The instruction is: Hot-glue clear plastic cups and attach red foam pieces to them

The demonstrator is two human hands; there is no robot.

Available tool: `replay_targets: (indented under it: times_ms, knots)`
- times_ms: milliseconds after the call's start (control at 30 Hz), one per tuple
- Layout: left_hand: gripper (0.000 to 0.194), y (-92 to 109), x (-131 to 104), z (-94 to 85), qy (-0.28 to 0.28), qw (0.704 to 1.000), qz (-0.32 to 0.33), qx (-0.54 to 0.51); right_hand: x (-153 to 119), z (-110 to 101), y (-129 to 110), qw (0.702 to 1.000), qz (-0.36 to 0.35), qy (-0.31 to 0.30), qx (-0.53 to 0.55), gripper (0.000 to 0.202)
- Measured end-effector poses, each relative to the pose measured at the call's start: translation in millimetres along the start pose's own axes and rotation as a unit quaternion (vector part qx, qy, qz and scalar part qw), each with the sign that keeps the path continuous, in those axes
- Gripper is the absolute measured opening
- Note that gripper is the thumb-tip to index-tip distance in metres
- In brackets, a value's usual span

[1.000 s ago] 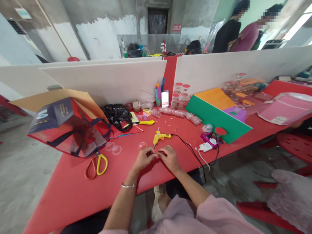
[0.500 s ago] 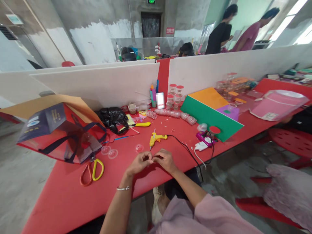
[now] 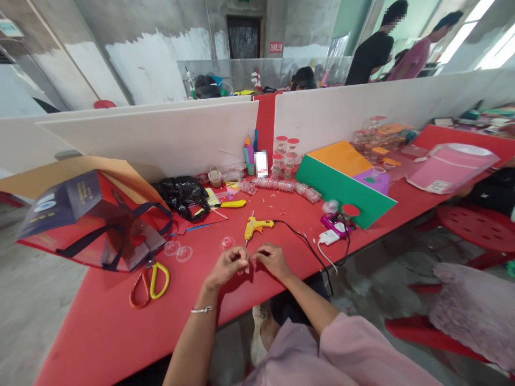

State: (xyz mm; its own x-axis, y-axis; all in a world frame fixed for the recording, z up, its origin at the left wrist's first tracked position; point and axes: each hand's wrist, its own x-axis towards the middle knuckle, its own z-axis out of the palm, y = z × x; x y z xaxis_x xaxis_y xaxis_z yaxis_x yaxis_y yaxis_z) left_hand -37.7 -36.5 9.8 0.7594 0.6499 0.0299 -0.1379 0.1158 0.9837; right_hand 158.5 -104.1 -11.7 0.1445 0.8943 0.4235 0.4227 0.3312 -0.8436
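Observation:
My left hand [image 3: 228, 267] is closed in a pinch just over the front of the red table [image 3: 100, 321]. Something small and pale may be at its fingertips, too small to name. Close by on the right, my right hand [image 3: 276, 261] has its thumb and forefinger pressed together; what they hold, if anything, does not show. Beyond both hands lies a yellow hot glue gun [image 3: 254, 227], its nozzle toward me. A clear round plastic piece [image 3: 227, 243] sits behind my left hand. Similar clear pieces [image 3: 184, 253] lie farther left, near scissors [image 3: 160, 281] with red and yellow handles.
A large paper gift bag [image 3: 96, 220] and a black plastic bag [image 3: 185, 195] occupy the left. A yellow utility knife [image 3: 233, 203] and stacked clear plastic cups [image 3: 277, 185] lie behind the glue gun. Rightward are a purple power strip [image 3: 341, 228] and a green board [image 3: 346, 193].
My hands, which met at the fingertips, are now slightly apart. The view has shifted a little, and the glue gun stays on the table.

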Motion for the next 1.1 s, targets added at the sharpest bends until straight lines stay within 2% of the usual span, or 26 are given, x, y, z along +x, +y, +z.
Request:
replay_targets:
  times_ms: [100,167,300,367,500,667,800,1100]
  knots:
    - [0.036,-0.3,2.7,-2.4,0.059,0.998,0.011,0.022,0.4,0.6,0.3,1.000,-0.014,0.000,-0.015,0.029]
    - [0.036,0.4,4.3,-3.2,0.072,0.996,0.008,0.051,0.6,1.2,-0.2,0.999,-0.028,-0.002,-0.027,0.027]
    - [0.045,2.0,4.0,-1.5,0.050,0.997,0.016,0.061,0.7,0.9,-1.7,0.999,-0.031,0.003,-0.036,0.028]
    - [0.042,1.6,3.2,0.7,0.037,0.998,0.014,0.045,0.5,0.6,-2.5,0.999,-0.034,0.004,-0.041,0.029]
    - [0.039,0.2,3.5,4.9,0.046,0.998,-0.004,0.039,0.1,1.2,-2.9,0.997,-0.047,0.007,-0.054,0.030]
    - [0.038,3.8,5.2,6.8,0.069,0.995,0.009,0.075,0.1,2.8,-0.1,0.995,-0.056,0.021,-0.079,0.031]
    - [0.033,6.4,4.7,7.9,0.057,0.991,0.020,0.120,0.1,3.2,2.3,0.994,-0.060,0.017,-0.095,0.033]
    - [0.028,2.9,3.0,7.3,0.050,0.994,0.008,0.095,0.6,3.8,3.7,0.993,-0.056,0.019,-0.104,0.032]
